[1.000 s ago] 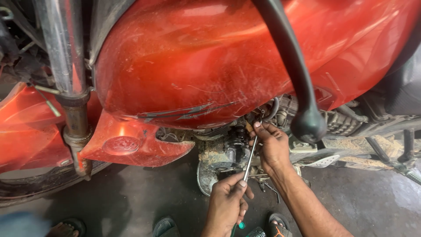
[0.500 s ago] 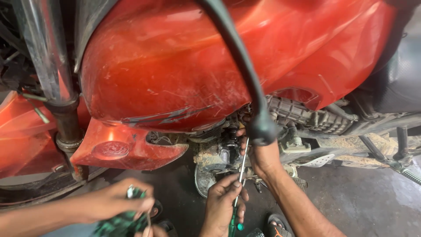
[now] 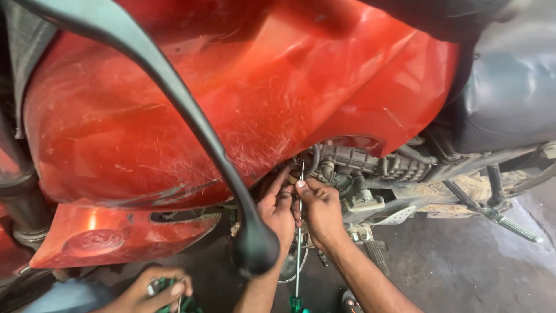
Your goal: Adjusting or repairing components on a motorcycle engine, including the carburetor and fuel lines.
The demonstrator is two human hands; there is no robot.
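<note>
Item one: red tank (image 3: 249, 104), scratched and dusty, filling the upper left and centre of the frame. We note below it, at lower left, a red fairing (image 3: 116, 240) with a round embossed mark.

Item two: black seat (image 3: 509, 87), upper right, meeting the tank's rear edge.

Item three: black lever (image 3: 191, 133), blurred and close to the lens, sweeping from the upper left corner down to a bulbous end at lower centre, where it crosses in front of our left forearm.

Item four: engine (image 3: 370, 165), grey and finned, right of centre beneath the tank; a footpeg (image 3: 518, 229) juts out at the right edge over the dark floor (image 3: 463, 272).

Item five: our left hand (image 3: 278, 208), centre frame, fingers reaching up under the tank's lower edge, beside the tool's shaft; we cannot tell whether it grips anything.

Item six: our right hand (image 3: 321, 211), just right of the left and touching it, thumb and fingers pinched closed on the shaft.

Item seven: screwdriver (image 3: 299, 249), upright at lower centre, thin metal shaft with its tip up at the engine under the tank and its green handle at the bottom edge.

Item eight: another person's hand (image 3: 153, 290), bottom left, closed round a small green object.
</note>
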